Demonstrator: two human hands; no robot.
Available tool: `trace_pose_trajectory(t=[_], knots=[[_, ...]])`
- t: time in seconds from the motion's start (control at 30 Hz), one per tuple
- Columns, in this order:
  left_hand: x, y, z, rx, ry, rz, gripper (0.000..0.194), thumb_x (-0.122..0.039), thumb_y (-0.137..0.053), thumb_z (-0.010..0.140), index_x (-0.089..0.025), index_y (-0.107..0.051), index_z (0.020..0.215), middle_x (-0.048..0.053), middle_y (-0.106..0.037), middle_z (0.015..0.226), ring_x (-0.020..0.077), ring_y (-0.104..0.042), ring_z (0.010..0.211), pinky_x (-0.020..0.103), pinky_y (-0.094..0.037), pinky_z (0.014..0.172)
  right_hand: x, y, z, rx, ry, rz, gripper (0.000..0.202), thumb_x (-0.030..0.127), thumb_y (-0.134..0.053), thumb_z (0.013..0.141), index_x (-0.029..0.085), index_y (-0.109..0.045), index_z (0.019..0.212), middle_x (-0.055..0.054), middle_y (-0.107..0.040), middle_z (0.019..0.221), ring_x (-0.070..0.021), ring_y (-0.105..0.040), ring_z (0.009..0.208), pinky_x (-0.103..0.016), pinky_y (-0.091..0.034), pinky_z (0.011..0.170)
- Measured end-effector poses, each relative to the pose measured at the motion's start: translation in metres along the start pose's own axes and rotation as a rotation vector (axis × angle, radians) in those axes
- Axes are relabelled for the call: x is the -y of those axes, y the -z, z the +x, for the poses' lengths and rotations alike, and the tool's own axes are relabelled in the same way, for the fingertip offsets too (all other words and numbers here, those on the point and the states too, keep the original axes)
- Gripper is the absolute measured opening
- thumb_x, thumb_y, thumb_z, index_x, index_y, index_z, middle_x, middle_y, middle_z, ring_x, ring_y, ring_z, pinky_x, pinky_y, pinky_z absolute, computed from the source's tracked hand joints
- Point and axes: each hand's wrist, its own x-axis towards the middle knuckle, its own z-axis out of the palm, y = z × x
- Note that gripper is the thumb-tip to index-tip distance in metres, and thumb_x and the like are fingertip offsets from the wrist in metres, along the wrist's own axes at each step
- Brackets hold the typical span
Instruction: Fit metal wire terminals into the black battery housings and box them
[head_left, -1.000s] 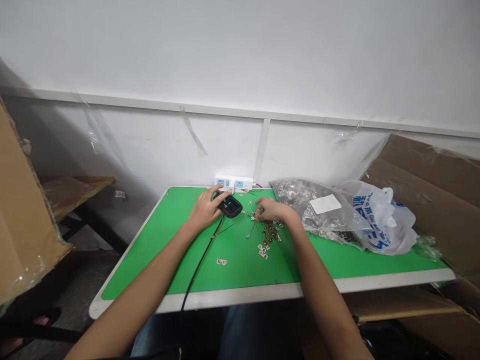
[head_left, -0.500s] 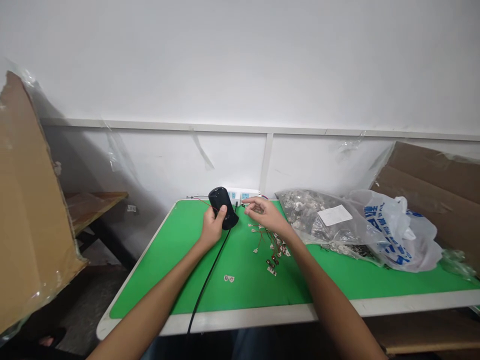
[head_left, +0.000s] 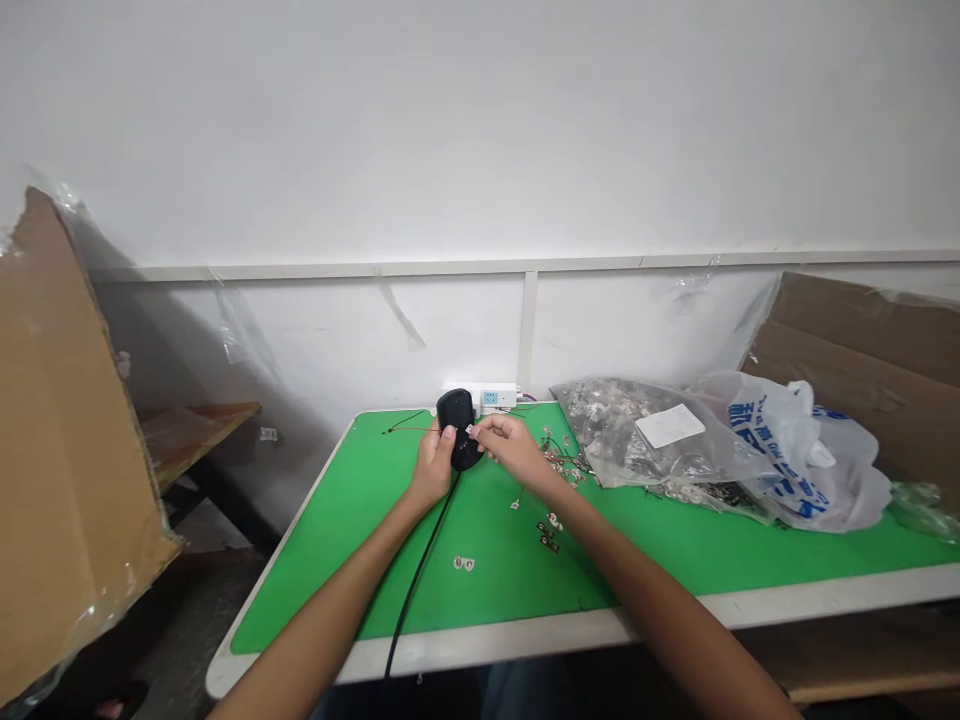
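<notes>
My left hand is closed round the left side of a black device, held above the green table mat. Its recessed side shows, and a black cable runs down from it past the table's front edge. A thin red wire reaches out to the left. My right hand pinches a small metal piece against the device. Small metal contacts with wires lie to the right, partly behind my right forearm. A pair of flat contacts rests nearer the front edge.
A power strip stands at the wall. Clear bags of metal parts and a white plastic bag fill the right side. Cardboard stands at the left and at the back right.
The black device has been turned from its glossy side to its recessed side. My right hand has moved in to the device and now holds a small metal piece at it.
</notes>
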Motion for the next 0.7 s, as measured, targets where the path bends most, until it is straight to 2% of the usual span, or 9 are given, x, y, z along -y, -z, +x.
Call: trace_pose_trajectory(t=[0.13,0.33,0.53,0.7], knots=[[0.0025,0.0008,0.0012,0.019,-0.035,0.063,0.069,-0.077,-0.05,0.095,-0.015,-0.069,0.122,0.009,-0.074,0.097,0.0247,-0.068,0.087,0.037,-0.056,0.082,-0.0023,0.0009,0.0018,-0.029,0.024,-0.021,0.034,0.056,-0.072,0.079,0.023,-0.066,0.076,0.002,-0.063,0.07,-0.0167,-0.057,0.068,-0.03,-0.047,0.068],[-0.0026,-0.0012,0.0012,0.026,-0.092,0.127,0.067,-0.076,-0.045,0.098,-0.017,-0.07,0.118,0.012,-0.074,0.105,0.0303,-0.069,0.105,0.045,-0.055,0.099,0.0036,-0.0011,-0.0012,-0.087,0.059,-0.051,0.026,0.049,-0.068,0.081,0.023,-0.068,0.074,0.0,-0.069,0.078,-0.0193,-0.061,0.081,-0.032,-0.049,0.083],[0.0009,-0.0018,-0.0006,0.088,-0.116,0.155,0.07,-0.075,-0.042,0.1,-0.017,-0.068,0.128,0.014,-0.075,0.116,0.0303,-0.069,0.108,0.045,-0.055,0.1,0.0026,-0.0046,-0.0031,-0.113,0.015,0.01,0.026,0.048,-0.07,0.078,0.022,-0.071,0.075,0.0,-0.07,0.079,-0.02,-0.061,0.084,-0.034,-0.048,0.087],[0.0042,-0.0019,-0.0017,0.107,-0.136,0.206,0.071,-0.073,-0.039,0.102,-0.016,-0.066,0.134,0.014,-0.075,0.114,0.0295,-0.071,0.102,0.044,-0.057,0.094,-0.0001,-0.0083,-0.0044,-0.131,-0.047,0.103,0.026,0.047,-0.073,0.075,0.021,-0.072,0.074,0.001,-0.068,0.077,-0.0173,-0.058,0.078,-0.031,-0.046,0.081]])
